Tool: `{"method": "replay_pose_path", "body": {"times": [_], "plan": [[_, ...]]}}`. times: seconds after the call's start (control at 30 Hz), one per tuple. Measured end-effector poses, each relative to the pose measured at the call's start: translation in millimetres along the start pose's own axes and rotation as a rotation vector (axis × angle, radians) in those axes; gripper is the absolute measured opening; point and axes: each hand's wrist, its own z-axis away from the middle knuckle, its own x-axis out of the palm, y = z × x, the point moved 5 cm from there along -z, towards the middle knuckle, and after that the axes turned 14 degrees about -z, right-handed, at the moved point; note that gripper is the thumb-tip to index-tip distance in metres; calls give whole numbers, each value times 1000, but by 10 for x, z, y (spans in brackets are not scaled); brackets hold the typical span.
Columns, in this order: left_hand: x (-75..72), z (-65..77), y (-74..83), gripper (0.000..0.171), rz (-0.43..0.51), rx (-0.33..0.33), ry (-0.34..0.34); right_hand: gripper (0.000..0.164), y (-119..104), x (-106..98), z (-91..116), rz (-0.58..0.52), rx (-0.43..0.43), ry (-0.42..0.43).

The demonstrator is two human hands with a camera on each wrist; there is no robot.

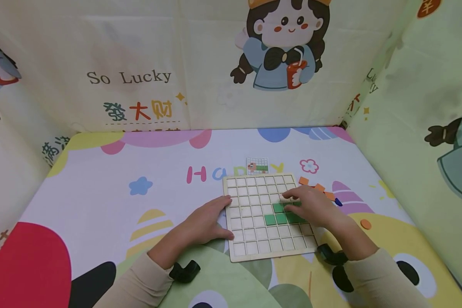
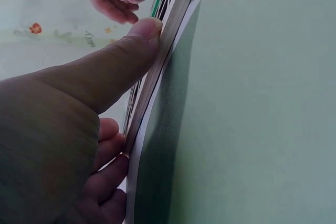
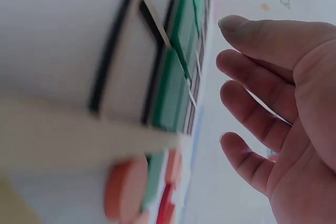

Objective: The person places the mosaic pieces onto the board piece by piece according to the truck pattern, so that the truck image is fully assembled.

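Note:
A pale wooden grid board (image 1: 250,222) lies on the patterned table cover. Several green square tiles (image 1: 281,218) fill cells on its right side, partly covered by my right hand (image 1: 312,205). That hand hovers over the tiles, fingers loosely bent, with nothing between them in the right wrist view. My left hand (image 1: 204,220) touches the board's left edge, its thumb (image 2: 144,30) near the lower corner and its fingers (image 2: 107,182) farther along the same side. Above the board's far edge is a small picture card (image 1: 257,165) showing a coloured grid.
Loose orange pieces (image 1: 319,187) and a dark blue piece (image 1: 338,202) lie right of the board. Nearer me on that side is an orange round piece (image 1: 365,224). A printed cloth wall (image 1: 208,64) stands behind the table.

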Motion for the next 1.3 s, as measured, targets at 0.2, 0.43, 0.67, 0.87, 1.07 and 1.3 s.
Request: {"method": "replay_pose_path", "body": {"times": [0.2, 0.43, 0.67, 0.87, 1.07, 1.3], "plan": [[0, -3, 1, 91, -4, -3, -3, 31, 105, -202, 94, -8, 11, 81], [-8, 1, 2, 90, -1, 2, 2, 33, 275, -315, 211, -34, 89, 113], [0, 1, -2, 90, 0, 8, 5, 31, 405, -318, 284, -34, 128, 96], [13, -7, -7, 90, 6, 7, 6, 35, 484, -296, 339, -59, 201, 71], [12, -8, -4, 90, 6, 6, 7, 41, 550, -268, 361, -64, 214, 54], [0, -2, 2, 90, 6, 5, 7, 43, 601, -264, 375, -52, 217, 56]]}}
